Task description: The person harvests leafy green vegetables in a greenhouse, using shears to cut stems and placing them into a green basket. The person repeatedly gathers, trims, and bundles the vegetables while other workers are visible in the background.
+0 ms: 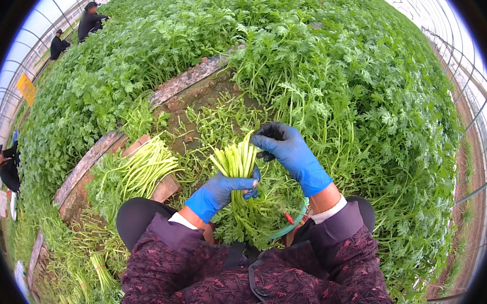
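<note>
My left hand [225, 192], in a blue glove, is wrapped around a bunch of leafy greens [237, 158]. Its pale cut stem ends point up and away from me, and its leaves hang below the fist towards my lap. At the right edge of the stem ends, the bent fingertips of my right hand [286, 147] touch the bunch. That glove is blue with darkened fingers; whether a stem is pinched between them is hard to see. Left of my hands lies a loose pile of cut greens [147, 167], stems towards me.
A green rim [294, 221] and a small red object [288, 218] show beneath my right wrist. Banded bunches [103, 271] lie at lower left. Weathered boards [89, 162] edge bare soil. Dense crop [360, 92] stands ahead and right. Several people [90, 21] are further off.
</note>
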The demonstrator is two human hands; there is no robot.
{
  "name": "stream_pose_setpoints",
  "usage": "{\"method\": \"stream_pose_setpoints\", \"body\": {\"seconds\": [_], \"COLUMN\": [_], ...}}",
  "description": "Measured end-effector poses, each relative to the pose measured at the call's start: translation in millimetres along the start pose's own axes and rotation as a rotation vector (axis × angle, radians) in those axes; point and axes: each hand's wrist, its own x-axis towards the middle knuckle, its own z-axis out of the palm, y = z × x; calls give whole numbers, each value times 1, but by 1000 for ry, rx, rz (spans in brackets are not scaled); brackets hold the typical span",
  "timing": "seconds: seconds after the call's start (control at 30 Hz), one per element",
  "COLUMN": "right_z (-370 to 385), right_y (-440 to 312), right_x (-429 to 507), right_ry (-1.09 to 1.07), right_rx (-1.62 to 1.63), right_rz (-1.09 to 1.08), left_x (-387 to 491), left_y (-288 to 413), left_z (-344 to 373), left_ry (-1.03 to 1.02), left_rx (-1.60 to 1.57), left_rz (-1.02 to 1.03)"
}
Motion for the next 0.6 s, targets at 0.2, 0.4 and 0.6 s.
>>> {"method": "stream_pose_setpoints", "body": {"seconds": [0.2,0.4,0.6], "right_z": [-7,9,-4], "right_y": [-11,-16,-22], "right_x": [7,-3,-2], "right_ry": [-62,-360,70], "right_rx": [-443,-721,-139], "right_rz": [-507,-304,-431], "left_x": [-2,-1,-2], "left_y": [-4,-9,-6], "left_z": [5,9,7], "left_ry": [-8,50,-6], "left_rx": [83,122,27], "left_rz": [-20,-47,1]}}
